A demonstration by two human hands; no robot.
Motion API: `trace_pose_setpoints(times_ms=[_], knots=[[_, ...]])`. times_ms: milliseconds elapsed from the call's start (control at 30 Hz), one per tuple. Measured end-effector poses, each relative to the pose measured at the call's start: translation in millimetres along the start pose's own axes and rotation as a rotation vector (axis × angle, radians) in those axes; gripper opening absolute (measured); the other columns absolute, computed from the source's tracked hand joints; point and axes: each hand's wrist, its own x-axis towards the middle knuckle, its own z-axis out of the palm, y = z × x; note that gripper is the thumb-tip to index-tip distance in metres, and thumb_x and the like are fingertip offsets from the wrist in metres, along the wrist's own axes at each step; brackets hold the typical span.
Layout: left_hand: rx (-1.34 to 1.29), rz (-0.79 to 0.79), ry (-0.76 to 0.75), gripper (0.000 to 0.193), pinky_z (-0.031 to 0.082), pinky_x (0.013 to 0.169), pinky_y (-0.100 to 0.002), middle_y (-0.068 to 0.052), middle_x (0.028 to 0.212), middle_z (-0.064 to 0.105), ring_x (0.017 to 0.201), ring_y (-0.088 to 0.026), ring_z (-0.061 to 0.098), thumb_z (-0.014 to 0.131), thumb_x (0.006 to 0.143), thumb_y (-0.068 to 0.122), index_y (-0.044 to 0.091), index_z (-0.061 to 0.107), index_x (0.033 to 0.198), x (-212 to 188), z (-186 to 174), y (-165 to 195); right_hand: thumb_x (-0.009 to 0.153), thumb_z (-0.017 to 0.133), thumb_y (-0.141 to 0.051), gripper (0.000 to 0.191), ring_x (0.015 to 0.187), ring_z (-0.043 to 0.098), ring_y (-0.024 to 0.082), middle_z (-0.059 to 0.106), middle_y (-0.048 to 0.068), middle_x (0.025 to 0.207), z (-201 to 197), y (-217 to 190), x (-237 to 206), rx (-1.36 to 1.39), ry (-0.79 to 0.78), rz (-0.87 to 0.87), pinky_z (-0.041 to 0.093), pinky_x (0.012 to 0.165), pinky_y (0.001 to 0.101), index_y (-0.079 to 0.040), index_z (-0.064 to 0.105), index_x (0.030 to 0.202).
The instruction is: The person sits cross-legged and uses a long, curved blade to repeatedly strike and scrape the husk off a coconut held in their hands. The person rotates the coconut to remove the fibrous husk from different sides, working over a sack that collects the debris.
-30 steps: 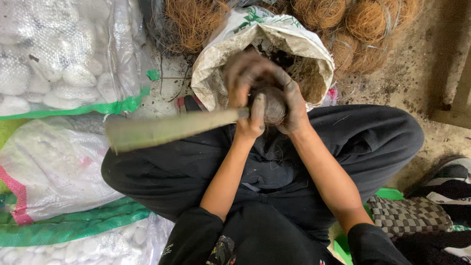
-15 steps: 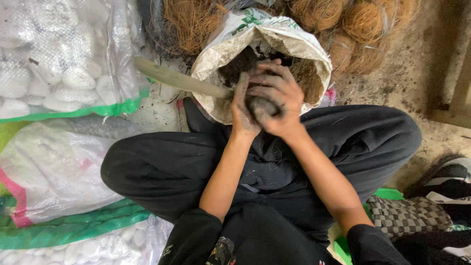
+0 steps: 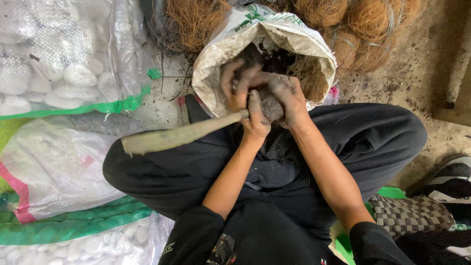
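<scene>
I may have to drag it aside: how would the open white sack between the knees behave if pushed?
The sack would likely sag, not slide stiffly: its rolled-down rim is crumpled cloth. It looks heavy, being filled with dark husk scraps. It probably would not tip, sitting wedged against the person's legs.

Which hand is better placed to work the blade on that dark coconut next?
Probably left: the left hand grips the knife handle, while the right hand cups the coconut over the sack.
</scene>
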Motion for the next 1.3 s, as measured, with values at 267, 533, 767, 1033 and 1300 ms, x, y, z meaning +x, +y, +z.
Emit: trace_pose_setpoints(times_ms=[267, 533, 767, 1033, 1300], knots=[[-0.316, -0.234, -0.027, 0.052, 0.041, 0.127, -0.043, -0.012, 0.153, 0.045, 0.146, -0.026, 0.044, 0.047, 0.107, 0.042, 0.010, 0.043, 0.148, 4.5, 7.4, 6.7, 0.091, 0.064, -0.023, 0.030, 0.090, 0.070, 0.022, 0.074, 0.011, 0.098, -3.2, -14.2, 1.4, -0.316, 0.022, -0.147, 0.057, 0.088, 0.0347, 0.005, 0.073, 0.097], [-1.230, -1.035, -0.091, 0.039, 0.053, 0.099, -0.038, -0.013, 0.125, 0.063, 0.115, -0.023, 0.064, 0.048, 0.109, 0.037, 0.005, 0.058, 0.130, -16.1, 2.5, -31.9, 0.109, 0.028, -0.060, 0.070, 0.153, 0.032, 0.032, 0.050, 0.012, 0.158, 23.4, -3.8, 5.9, -0.894, 0.196, -0.618, 0.024, 0.131, 0.0522, -0.010, 0.067, 0.137], [-0.439, -0.138, -0.280, 0.028, 0.046, 0.111, -0.042, -0.004, 0.111, 0.076, 0.106, -0.015, 0.073, 0.054, 0.108, 0.035, 0.012, 0.070, 0.108, -4.8, 5.1, -30.0, 0.105, 0.044, -0.062, 0.074, 0.155, 0.037, 0.034, 0.037, 0.016, 0.167, 11.7, -10.9, 4.5, -0.120, 0.079, -0.146, 0.033, 0.132, 0.0480, -0.009, 0.043, 0.155], [-0.051, -0.017, -0.108, 0.045, 0.041, 0.123, -0.041, -0.006, 0.152, 0.037, 0.146, -0.025, 0.037, 0.050, 0.104, 0.039, 0.014, 0.049, 0.142, 10.5, -2.2, 4.4, 0.106, 0.055, -0.016, 0.030, 0.075, 0.060, 0.016, 0.070, 0.011, 0.090, 11.9, -7.2, -4.3, -0.106, 0.210, 0.057, 0.051, 0.071, 0.0299, 0.007, 0.072, 0.097], [-1.236, -1.024, -0.152, 0.054, 0.053, 0.106, -0.041, -0.017, 0.137, 0.055, 0.128, -0.025, 0.054, 0.052, 0.108, 0.048, 0.004, 0.052, 0.140, -14.7, 6.3, -27.9, 0.096, 0.046, -0.014, 0.030, 0.118, 0.065, 0.033, 0.074, 0.018, 0.111, 26.5, -22.0, 6.7, -0.879, 0.184, -0.727, 0.041, 0.113, 0.0477, 0.002, 0.070, 0.103]])
